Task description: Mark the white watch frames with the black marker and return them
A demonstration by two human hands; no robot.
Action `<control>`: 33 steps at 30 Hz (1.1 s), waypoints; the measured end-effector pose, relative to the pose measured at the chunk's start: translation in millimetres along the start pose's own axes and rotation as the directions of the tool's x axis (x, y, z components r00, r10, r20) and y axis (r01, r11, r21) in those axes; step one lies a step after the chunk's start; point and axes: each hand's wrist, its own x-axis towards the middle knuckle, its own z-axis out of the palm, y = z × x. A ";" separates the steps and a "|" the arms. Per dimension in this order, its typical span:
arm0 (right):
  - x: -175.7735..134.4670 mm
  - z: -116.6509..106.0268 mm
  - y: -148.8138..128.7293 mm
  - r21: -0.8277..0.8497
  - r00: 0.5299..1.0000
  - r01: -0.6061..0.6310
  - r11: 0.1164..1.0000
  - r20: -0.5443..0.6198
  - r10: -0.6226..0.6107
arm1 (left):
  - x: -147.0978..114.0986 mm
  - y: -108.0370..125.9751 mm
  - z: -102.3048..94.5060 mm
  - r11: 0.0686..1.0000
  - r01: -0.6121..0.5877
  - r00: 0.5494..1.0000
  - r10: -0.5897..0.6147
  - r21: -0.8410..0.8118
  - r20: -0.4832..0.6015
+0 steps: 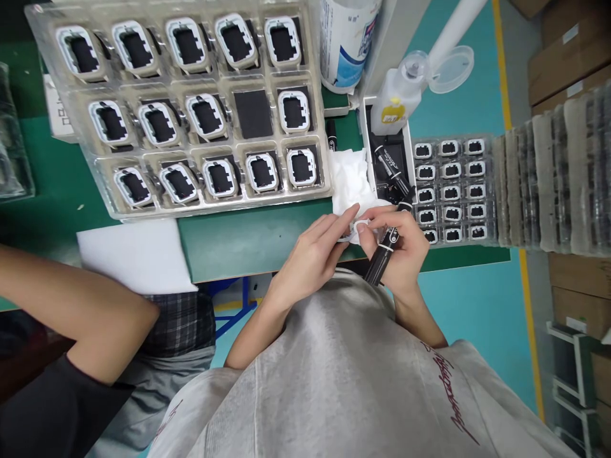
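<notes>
Close in front of my body, my left hand (312,254) is closed on a small white frame (344,238), mostly hidden by the fingers. It seems to be the same kind as the white frames (261,172) in the tray. My right hand (403,248) meets it there, thumb and forefinger pinched at the white piece. A black marker pen (380,259) lies across the right palm, held by the other fingers and slanting down toward my shirt. Crumpled white tissue (352,178) lies just beyond the fingertips; whether the right fingers hold some of it, I cannot tell.
A large clear plastic tray (191,207) of frames covers the green table (238,245). At right stand a white box (409,149) with markers, a bottle (394,102) with its lid flipped up, a second tray (442,181) and stacked trays (548,181). A co-worker's arm (95,305) reaches in at left.
</notes>
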 end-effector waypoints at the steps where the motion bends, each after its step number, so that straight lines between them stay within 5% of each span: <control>1: 0.2 0.0 -0.3 -0.011 1.000 -0.011 1.000 0.003 0.011 | -0.2 -0.6 0.3 1.000 0.001 1.000 -0.001 0.011 0.004; 13: 2.7 -4.4 -2.9 -0.023 0.998 -0.046 0.999 -0.031 0.045 | -0.1 2.0 -6.9 0.992 0.006 1.000 -0.006 0.124 -0.001; 27: 4.3 -2.0 -0.6 -0.060 0.973 -0.017 0.998 -0.230 0.002 | -11.1 -3.6 -18.0 0.947 0.138 0.972 -0.186 -0.291 -0.146; 33: 7.3 3.1 -4.3 -0.014 0.985 0.074 0.997 -0.157 -0.075 | -15.3 -2.7 -15.1 0.947 0.119 0.969 -0.176 -0.298 -0.172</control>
